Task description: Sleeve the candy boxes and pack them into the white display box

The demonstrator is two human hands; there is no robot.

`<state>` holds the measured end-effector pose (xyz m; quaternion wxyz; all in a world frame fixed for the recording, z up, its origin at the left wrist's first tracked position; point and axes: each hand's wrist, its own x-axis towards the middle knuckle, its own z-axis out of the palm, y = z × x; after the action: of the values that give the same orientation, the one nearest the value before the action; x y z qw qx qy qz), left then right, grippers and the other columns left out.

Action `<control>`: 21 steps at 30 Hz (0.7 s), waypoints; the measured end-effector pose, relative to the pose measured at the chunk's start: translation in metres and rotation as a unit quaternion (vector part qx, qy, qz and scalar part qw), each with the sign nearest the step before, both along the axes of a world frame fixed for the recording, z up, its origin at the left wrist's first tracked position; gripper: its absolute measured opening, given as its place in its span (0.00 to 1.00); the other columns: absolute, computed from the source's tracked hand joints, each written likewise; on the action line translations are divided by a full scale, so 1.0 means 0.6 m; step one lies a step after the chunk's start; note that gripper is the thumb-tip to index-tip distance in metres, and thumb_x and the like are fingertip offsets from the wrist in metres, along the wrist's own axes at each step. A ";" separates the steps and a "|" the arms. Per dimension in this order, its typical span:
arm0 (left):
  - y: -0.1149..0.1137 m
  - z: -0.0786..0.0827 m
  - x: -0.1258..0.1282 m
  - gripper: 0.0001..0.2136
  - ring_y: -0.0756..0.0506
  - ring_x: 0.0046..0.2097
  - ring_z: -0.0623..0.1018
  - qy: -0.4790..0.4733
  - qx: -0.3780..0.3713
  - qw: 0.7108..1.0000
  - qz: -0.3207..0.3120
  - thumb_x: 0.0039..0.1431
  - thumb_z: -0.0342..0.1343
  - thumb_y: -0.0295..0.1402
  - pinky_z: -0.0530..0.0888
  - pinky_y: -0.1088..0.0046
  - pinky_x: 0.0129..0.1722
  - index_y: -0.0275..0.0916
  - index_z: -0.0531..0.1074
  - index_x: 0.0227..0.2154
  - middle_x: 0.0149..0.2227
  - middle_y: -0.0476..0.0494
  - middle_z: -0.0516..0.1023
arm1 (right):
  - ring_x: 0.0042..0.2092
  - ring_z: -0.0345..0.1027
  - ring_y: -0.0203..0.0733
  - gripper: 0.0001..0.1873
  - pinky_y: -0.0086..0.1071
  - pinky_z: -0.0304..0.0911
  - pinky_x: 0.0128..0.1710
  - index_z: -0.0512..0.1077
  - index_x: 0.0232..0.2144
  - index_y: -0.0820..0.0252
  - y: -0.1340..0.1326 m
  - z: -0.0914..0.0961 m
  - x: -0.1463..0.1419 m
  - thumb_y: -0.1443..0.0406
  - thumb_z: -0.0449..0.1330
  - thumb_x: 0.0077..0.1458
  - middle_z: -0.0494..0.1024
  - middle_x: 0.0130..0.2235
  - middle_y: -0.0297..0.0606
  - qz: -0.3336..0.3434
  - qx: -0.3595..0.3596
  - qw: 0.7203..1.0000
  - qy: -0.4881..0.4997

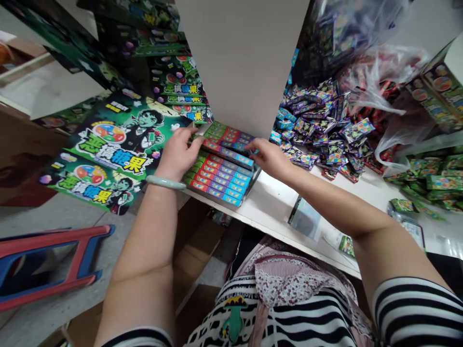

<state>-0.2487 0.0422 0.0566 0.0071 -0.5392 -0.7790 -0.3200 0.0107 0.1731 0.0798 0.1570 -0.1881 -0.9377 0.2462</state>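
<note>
Steadying a raised row of small colourful boxes (231, 153), a person's two bare hands work over an open carton (246, 62) on a white table (275, 197). The row slants above flatter, neatly stacked rows (217, 180), near the tall pale flap. The left hand (181, 149) has thumb and forefinger slightly parted at its left end; the right hand (269, 156) curls its fingers narrowly near the right end. Whether either truly grips is hard to tell. Printed card (123, 135) lies left, loose packets (318, 125) right. Even pressure at both ends should keep the row straight and its neighbours undisturbed
</note>
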 end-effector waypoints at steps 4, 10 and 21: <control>0.000 0.004 0.010 0.23 0.37 0.61 0.72 0.013 -0.002 0.996 -0.091 0.64 0.50 0.45 0.68 0.57 0.63 0.39 0.68 0.56 0.57 0.35 0.73 | 0.50 0.70 0.50 0.18 0.41 0.66 0.49 0.76 0.47 0.63 -0.006 -0.004 0.026 0.71 0.49 0.64 0.77 0.50 0.49 0.001 0.074 0.992 -0.106; 0.016 0.010 0.018 0.22 0.33 0.61 0.72 0.083 -0.140 0.982 -0.098 0.65 0.46 0.41 0.67 0.52 0.62 0.34 0.68 0.56 0.61 0.29 0.70 | 0.63 0.61 0.51 0.24 0.47 0.58 0.61 0.66 0.62 0.61 -0.025 -0.007 0.045 0.60 0.47 0.69 0.70 0.61 0.51 0.040 0.109 0.993 -0.014; 0.019 0.012 0.058 0.28 0.34 0.70 0.59 0.035 -0.149 0.986 -0.068 0.65 0.45 0.34 0.61 0.52 0.67 0.30 0.56 0.66 0.69 0.25 0.57 | 0.71 0.45 0.61 0.31 0.62 0.42 0.67 0.56 0.68 0.63 -0.033 -0.017 0.018 0.55 0.43 0.70 0.55 0.71 0.47 0.062 0.126 0.973 -0.180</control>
<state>-0.2137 0.0534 0.0637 -0.0677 -0.5967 -0.7788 -0.1813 0.0217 0.1531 0.0693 -0.0077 -0.1494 -0.9840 0.0970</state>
